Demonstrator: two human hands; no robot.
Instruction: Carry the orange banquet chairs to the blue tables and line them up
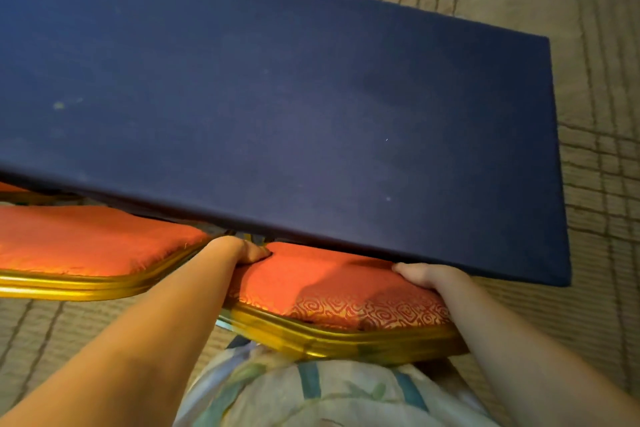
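Though seemingly under table (277, 97), chair (329, 288) front unseen.

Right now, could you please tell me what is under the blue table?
Orange chair seats reach under it: the held chair and a neighbouring chair on its left. The tablecloth hides their far parts.

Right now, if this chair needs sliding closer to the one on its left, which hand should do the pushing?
Probably the right hand: it grips the free outer edge of the held chair. The left hand sits in the gap beside the neighbouring chair.
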